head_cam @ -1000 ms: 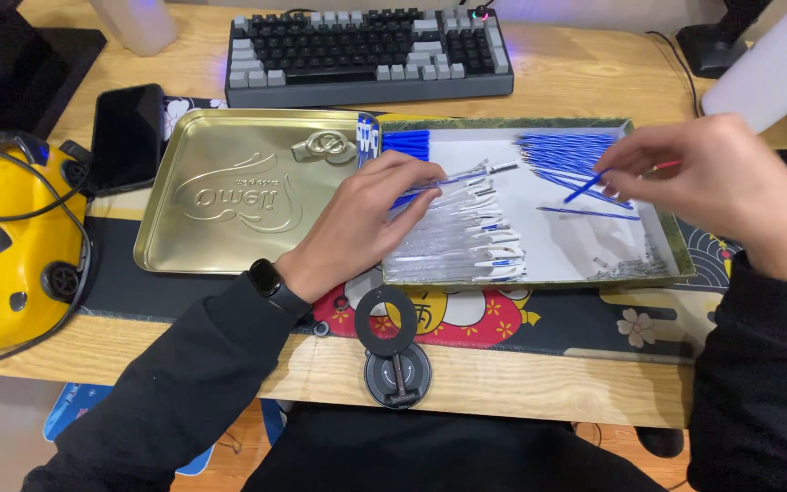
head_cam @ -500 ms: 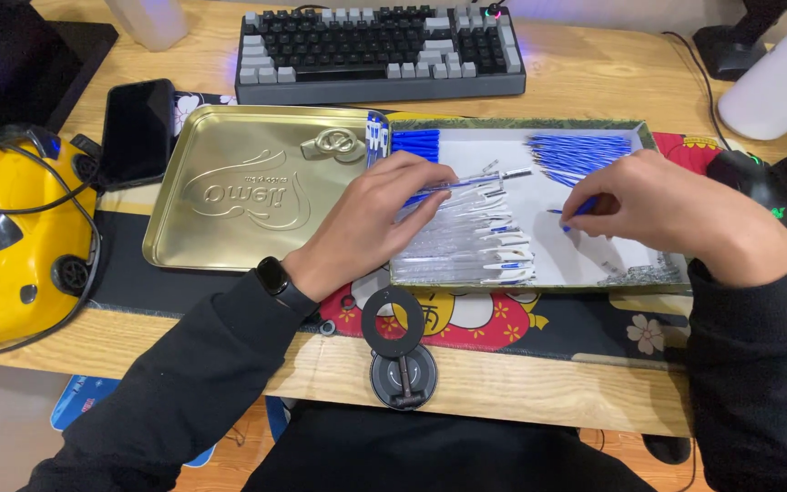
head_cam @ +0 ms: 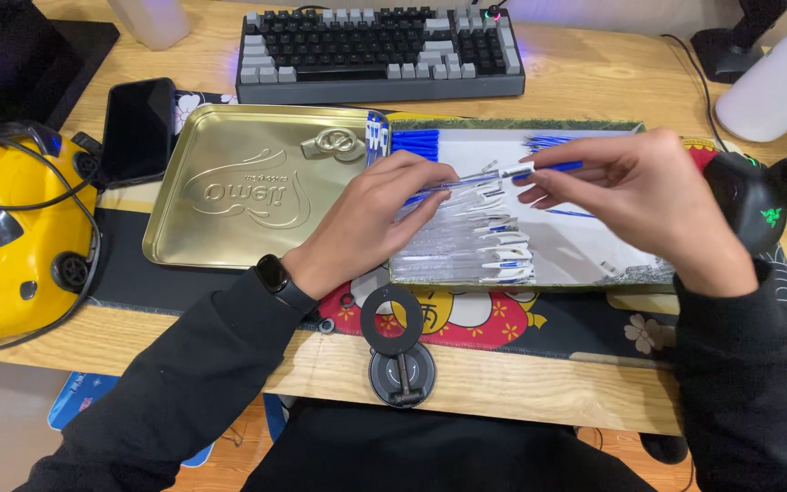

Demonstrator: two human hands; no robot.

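Wooden desk surface fills the frame, with a dark patterned mat point(head_cam: 539, 328) across its middle. At centre I see a clear pen barrel point(head_cam: 466, 181), lying roughly level just above the white-lined tray point(head_cam: 594, 264). My left hand point(head_cam: 380, 219) pinches its left portion, fingers narrowed around it. My right hand point(head_cam: 635, 196) meets it from the right, fingers closed on a blue refill point(head_cam: 557, 168) whose left end touches the barrel's right end.

Below the hands, a row of clear pen barrels point(head_cam: 471, 241) lies in the tray. Blue refills point(head_cam: 416, 141) sit at the tray's upper left, more blue parts point(head_cam: 548, 142) at its upper middle.

Left of the tray lies a gold tin lid point(head_cam: 239, 191), touching it. A black phone point(head_cam: 137, 129) lies left of the lid, and a yellow device point(head_cam: 11, 237) occupies the left edge of the frame. A keyboard point(head_cam: 380, 50) spans the top centre. A white cylinder point(head_cam: 776, 82) stands at the upper right, with a black mouse point(head_cam: 749, 200) just below it. A round black stand point(head_cam: 398, 351) rests at lower centre.
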